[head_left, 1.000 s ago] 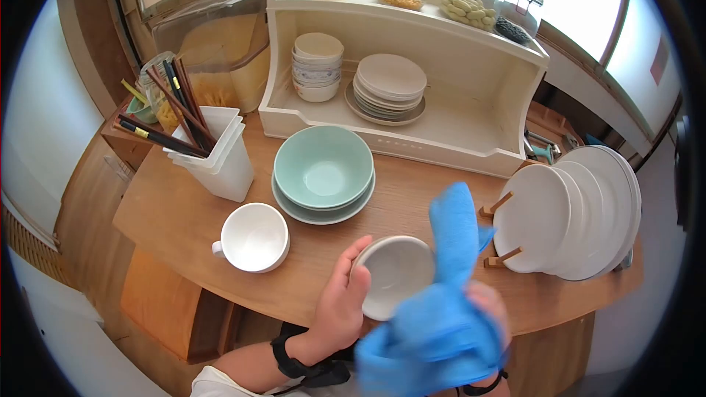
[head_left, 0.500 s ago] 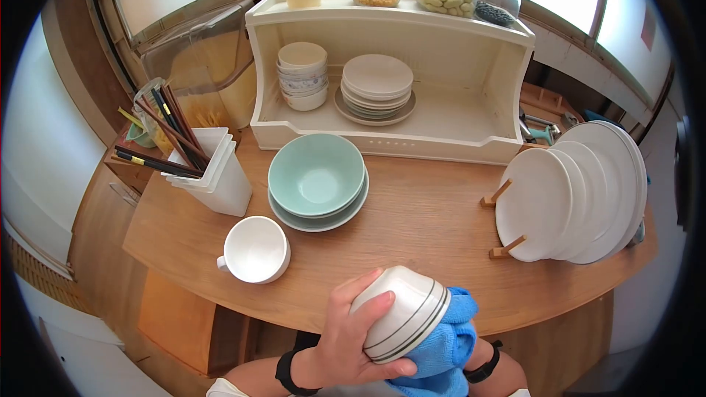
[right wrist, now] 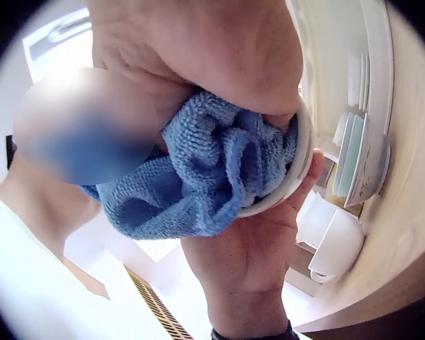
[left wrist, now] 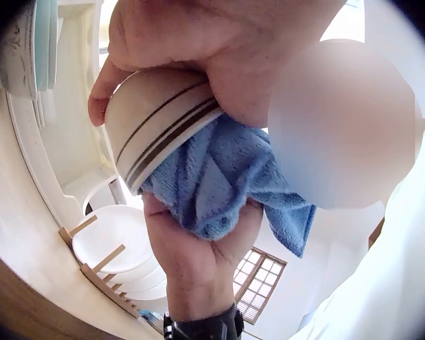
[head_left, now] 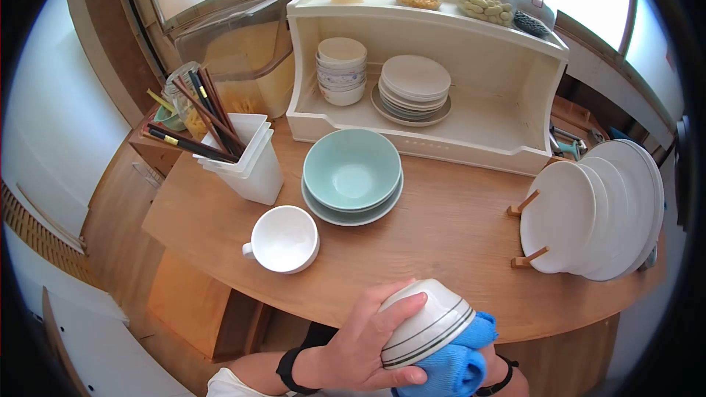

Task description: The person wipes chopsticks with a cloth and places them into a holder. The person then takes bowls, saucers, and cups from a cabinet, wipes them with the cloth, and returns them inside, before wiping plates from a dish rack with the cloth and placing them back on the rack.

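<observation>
My left hand [head_left: 357, 349] grips a white bowl [head_left: 428, 321] with dark green stripes near its rim. The bowl is tipped on its side, its base up and its mouth turned toward my right hand [head_left: 490, 367]. That hand holds a bunched blue cloth [head_left: 452, 373] inside the bowl's mouth. In the right wrist view the cloth [right wrist: 205, 170] fills the opening, and the right fingers are hidden in it. From the left wrist view, the striped outside of the bowl [left wrist: 159, 117] shows under my left palm, with the cloth [left wrist: 212, 177] bulging from the rim.
A white mug [head_left: 285, 240] and stacked pale green bowls [head_left: 351, 169] stand on the wooden table [head_left: 353, 265]. White plates [head_left: 555, 217] lean in a rack at right. Chopsticks fill a white holder [head_left: 257, 169] at left. Behind is a cream shelf [head_left: 500, 129] with bowls and plates.
The bowl has turned from mouth-up to tipped on its side, base up. The cloth, earlier loose and swinging beside it, is now bunched in its mouth. The head view has shifted slightly.
</observation>
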A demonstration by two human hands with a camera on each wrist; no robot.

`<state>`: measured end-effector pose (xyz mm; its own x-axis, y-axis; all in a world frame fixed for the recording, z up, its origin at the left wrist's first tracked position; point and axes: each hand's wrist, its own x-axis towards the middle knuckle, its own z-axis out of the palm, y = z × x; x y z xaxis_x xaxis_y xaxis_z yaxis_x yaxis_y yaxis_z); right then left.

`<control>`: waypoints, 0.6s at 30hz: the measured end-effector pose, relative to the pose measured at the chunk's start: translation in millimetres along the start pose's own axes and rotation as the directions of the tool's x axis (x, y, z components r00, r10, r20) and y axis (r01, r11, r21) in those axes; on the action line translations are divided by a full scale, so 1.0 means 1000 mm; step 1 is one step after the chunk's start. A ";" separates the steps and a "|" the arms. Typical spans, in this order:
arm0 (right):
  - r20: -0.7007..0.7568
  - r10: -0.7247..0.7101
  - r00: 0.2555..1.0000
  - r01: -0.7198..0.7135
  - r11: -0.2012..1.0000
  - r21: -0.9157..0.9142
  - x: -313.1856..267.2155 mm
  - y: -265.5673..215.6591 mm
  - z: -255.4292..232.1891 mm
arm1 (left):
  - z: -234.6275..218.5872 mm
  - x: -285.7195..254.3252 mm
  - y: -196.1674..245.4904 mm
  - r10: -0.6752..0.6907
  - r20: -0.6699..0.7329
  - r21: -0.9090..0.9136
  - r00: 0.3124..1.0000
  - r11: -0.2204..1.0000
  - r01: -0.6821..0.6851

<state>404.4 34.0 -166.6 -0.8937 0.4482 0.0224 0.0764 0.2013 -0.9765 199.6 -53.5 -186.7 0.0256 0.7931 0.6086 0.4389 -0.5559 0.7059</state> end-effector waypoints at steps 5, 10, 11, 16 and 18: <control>-0.208 -0.651 0.730 0.621 0.507 0.597 0.010 0.034 0.025 | -0.025 -0.004 0.003 -0.380 0.076 -0.363 0.922 0.850 0.381; -0.481 -0.382 0.789 0.605 0.616 0.505 -0.039 0.066 -0.011 | -0.079 -0.016 0.002 -0.598 -0.245 -0.628 0.763 0.698 0.345; -0.643 -0.296 0.706 0.679 0.542 0.496 -0.053 0.093 -0.013 | -0.088 -0.013 -0.001 -0.569 -0.335 -0.665 0.752 0.707 0.239; -0.642 -0.152 0.752 0.461 0.816 0.347 -0.074 0.110 -0.025 | -0.134 -0.027 -0.020 -0.581 -0.490 -0.510 0.650 0.796 0.327; -0.652 -0.135 0.746 0.417 0.858 0.299 -0.071 0.108 -0.022 | -0.141 -0.023 -0.023 -0.644 -0.505 -0.454 0.575 0.765 0.457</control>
<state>485.8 43.7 -269.3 -0.3885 0.8752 0.2882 -0.4394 0.0990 -0.8928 61.9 -93.8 -165.6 -0.7215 0.6880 0.0782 -0.0607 -0.1754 0.9826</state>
